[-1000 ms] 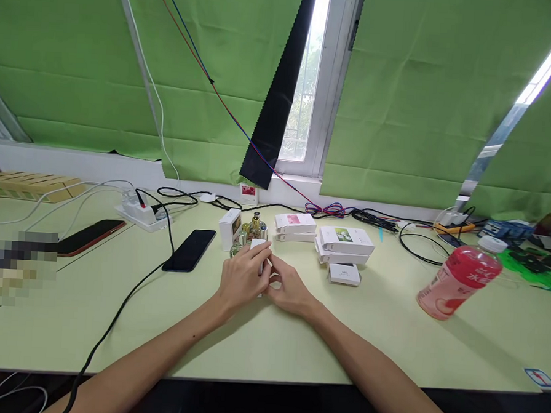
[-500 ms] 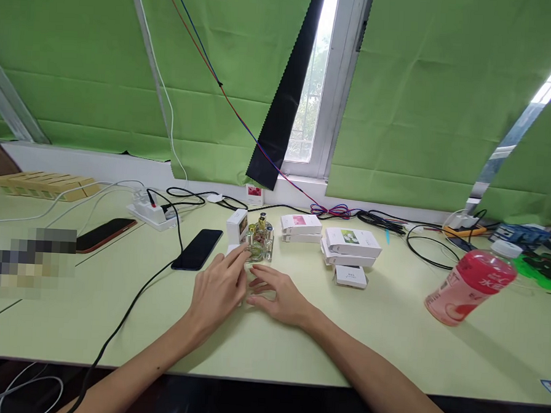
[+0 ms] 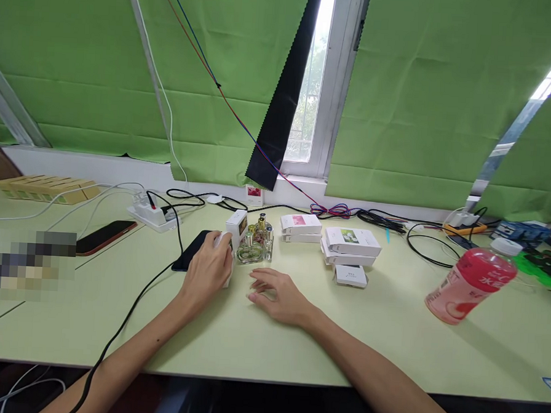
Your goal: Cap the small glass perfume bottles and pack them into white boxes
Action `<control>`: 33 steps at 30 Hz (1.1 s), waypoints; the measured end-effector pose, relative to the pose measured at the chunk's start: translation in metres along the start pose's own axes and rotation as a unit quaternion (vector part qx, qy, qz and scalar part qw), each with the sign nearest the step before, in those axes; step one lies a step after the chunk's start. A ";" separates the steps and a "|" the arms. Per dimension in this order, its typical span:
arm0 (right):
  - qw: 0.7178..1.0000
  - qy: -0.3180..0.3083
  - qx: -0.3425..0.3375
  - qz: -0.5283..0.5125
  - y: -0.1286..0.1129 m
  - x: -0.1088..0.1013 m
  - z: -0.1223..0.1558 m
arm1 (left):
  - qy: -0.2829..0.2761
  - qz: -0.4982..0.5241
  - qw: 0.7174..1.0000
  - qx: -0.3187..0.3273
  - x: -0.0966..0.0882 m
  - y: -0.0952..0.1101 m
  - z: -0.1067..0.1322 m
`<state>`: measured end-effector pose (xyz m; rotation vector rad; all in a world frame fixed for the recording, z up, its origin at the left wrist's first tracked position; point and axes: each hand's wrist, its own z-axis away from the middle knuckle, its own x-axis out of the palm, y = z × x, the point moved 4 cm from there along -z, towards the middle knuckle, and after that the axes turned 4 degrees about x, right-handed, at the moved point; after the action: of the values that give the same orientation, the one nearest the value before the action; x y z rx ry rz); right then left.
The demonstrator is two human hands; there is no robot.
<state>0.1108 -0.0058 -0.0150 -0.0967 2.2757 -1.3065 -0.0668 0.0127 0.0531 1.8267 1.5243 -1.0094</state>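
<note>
My left hand [image 3: 208,266] is wrapped over a small white box [image 3: 227,281], most of it hidden under the palm and fingers. Just behind it another white box [image 3: 237,223] stands upright. Small glass perfume bottles [image 3: 250,252] with gold, silver and blue caps cluster to the right of that box. My right hand [image 3: 277,296] rests on the table in front of the bottles, fingers loosely curved and apart, holding nothing. A black phone [image 3: 190,251] lies partly behind my left hand.
White boxes lie in stacks [image 3: 352,242] to the right, with two more [image 3: 301,225] nearer the middle. A pink drink bottle [image 3: 469,287] stands at the right. A black cable [image 3: 134,307] crosses the left side. A power strip [image 3: 152,215] lies at the back left.
My left hand has moved left, away from the front of the glass bottles, and now grips a white box beside them. The right hand has stayed put.
</note>
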 end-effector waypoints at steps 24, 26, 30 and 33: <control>1.000 0.002 -0.005 0.014 0.000 -0.001 -0.001 | -0.031 0.052 0.998 -0.035 0.019 -0.006 -0.024; 1.000 0.002 -0.007 0.015 0.000 -0.001 -0.001 | -0.029 0.055 0.998 -0.031 0.020 -0.007 -0.025; 1.000 0.002 -0.004 0.016 0.001 -0.001 -0.001 | -0.025 0.060 0.998 -0.021 0.022 -0.007 -0.027; 1.000 0.003 -0.002 0.016 0.001 -0.001 -0.001 | -0.029 0.062 0.997 -0.021 0.024 -0.007 -0.029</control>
<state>0.1111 -0.0048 -0.0151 -0.0582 2.2758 -1.2870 -0.0661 0.0510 0.0508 1.8225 1.3701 -0.9550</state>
